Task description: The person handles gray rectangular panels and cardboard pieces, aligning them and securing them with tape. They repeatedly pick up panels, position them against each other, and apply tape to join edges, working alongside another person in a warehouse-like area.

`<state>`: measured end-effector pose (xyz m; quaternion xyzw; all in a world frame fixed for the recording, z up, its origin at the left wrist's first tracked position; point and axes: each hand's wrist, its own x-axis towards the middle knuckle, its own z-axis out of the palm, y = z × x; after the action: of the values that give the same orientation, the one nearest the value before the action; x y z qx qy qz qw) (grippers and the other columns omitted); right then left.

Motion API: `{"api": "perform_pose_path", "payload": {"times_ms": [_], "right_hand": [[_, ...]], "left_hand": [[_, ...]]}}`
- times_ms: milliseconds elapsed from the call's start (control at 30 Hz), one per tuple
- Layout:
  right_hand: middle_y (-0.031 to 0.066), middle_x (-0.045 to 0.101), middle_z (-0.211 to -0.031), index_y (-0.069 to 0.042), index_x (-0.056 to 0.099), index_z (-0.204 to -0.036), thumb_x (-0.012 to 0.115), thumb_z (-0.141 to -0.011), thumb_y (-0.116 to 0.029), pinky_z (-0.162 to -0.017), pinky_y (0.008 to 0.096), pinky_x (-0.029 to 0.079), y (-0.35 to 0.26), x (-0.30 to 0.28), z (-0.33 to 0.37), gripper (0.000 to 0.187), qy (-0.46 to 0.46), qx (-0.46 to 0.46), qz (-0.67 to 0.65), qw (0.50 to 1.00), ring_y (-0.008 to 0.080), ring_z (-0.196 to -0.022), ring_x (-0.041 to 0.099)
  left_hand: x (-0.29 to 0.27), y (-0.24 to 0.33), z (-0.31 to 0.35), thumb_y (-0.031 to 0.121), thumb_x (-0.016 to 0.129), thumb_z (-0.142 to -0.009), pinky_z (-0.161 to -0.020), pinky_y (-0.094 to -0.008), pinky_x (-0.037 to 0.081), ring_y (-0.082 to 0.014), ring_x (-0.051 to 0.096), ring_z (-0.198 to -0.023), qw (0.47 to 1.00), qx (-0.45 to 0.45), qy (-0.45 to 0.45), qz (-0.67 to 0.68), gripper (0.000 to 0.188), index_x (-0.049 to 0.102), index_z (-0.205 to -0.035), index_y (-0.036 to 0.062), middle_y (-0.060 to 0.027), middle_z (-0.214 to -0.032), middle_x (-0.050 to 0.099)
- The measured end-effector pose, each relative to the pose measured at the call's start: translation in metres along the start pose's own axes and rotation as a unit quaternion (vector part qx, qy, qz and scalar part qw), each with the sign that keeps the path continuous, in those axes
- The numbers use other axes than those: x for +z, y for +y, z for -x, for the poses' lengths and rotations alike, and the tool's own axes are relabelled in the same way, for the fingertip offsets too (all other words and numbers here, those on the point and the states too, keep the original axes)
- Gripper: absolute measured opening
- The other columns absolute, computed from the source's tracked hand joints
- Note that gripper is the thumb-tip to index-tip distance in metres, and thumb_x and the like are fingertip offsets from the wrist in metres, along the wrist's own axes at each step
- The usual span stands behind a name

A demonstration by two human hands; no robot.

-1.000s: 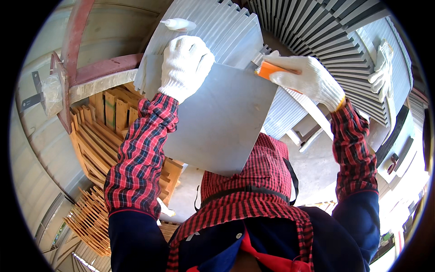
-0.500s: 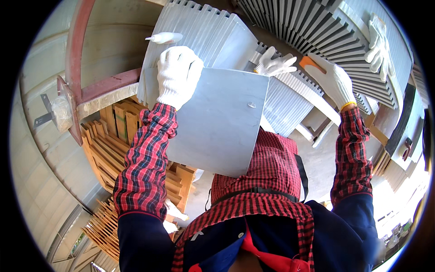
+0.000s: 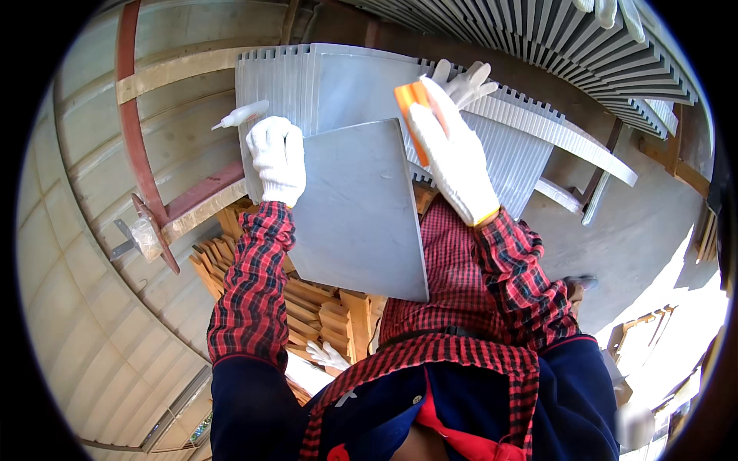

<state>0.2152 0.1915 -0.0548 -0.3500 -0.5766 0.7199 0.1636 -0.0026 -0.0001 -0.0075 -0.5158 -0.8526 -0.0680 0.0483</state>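
A smooth grey panel [image 3: 355, 219] is tilted in front of my body, its lower edge near my checked apron. My left hand [image 3: 277, 161], in a white knit glove, is closed over the panel's upper left corner. My right hand [image 3: 455, 157], gloved the same way, grips a flat orange block [image 3: 412, 104]. The block is just beside the panel's upper right edge; whether it touches the edge I cannot tell. Behind my right hand lies an empty white glove [image 3: 467, 83] on the stacked grey panels [image 3: 346, 77]. A white squeeze bottle [image 3: 242, 115] with a narrow nozzle lies left of them.
More grey panels [image 3: 538, 46] stand fanned out at the far right. Wooden slats [image 3: 315, 307] are stacked below the held panel. A reddish metal frame [image 3: 132, 115] rises on the left. Another white glove [image 3: 327, 356] lies near the slats.
My right hand has swung left with the orange block, from over the fanned panels to the held panel's right edge. The view has turned, and the held panel is at a different slant.
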Motion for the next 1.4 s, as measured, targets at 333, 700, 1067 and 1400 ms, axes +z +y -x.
{"api": "perform_pose_path", "payload": {"times_ms": [333,700,1067,1400], "right_hand": [[0.0208,0.054,-0.144,-0.003,0.044,-0.149,0.061,-0.099,-0.044,-0.107,0.0364,0.044,0.025,-0.03,0.034,0.067,-0.018,0.11,-0.029,0.993,0.0316,-0.129,0.057],[0.0205,0.064,-0.121,-0.015,0.051,-0.143,0.07,-0.089,-0.04,-0.075,0.0438,0.058,0.131,-0.044,-0.039,0.062,0.012,0.002,0.571,0.821,0.0358,-0.097,0.067],[0.0075,0.054,-0.143,-0.011,0.058,-0.137,0.073,-0.082,-0.045,-0.122,0.0473,0.026,-0.011,0.043,0.069,0.067,-0.384,-0.46,0.385,0.702,0.0237,-0.142,0.041],[0.0224,0.066,-0.118,0.003,0.059,-0.13,0.06,-0.098,-0.034,-0.099,0.0385,0.048,-0.028,-0.048,0.025,0.049,-0.044,-0.056,0.334,0.94,0.0386,-0.113,0.063]], "left_hand": [[-0.001,-0.004,0.003,0.014,0.057,-0.094,-0.098,-0.0482,0.041,-0.0368,0.051,-0.11,1.0,-0.019,-0.005,0.015,0.011,0.059,-0.102,0.0074,-0.0145,-0.112,0.057],[-0.001,0.002,-0.003,0.014,0.055,-0.094,-0.099,-0.047,0.041,-0.0357,0.052,-0.109,1.0,-0.011,0.014,0.016,0.009,0.06,-0.098,0.0074,-0.0149,-0.11,0.058],[0.002,-0.006,-0.004,0.023,0.059,-0.093,-0.097,-0.0492,0.041,-0.0349,0.051,-0.108,0.998,-0.008,0.029,0.048,0.012,0.061,-0.099,0.0127,-0.0092,-0.11,0.058],[0.012,-0.012,0.013,0.021,0.058,-0.094,-0.099,-0.0465,0.041,-0.0328,0.052,-0.109,0.998,-0.043,0.027,0.038,0.011,0.062,-0.101,0.0131,-0.0076,-0.111,0.06]]}}
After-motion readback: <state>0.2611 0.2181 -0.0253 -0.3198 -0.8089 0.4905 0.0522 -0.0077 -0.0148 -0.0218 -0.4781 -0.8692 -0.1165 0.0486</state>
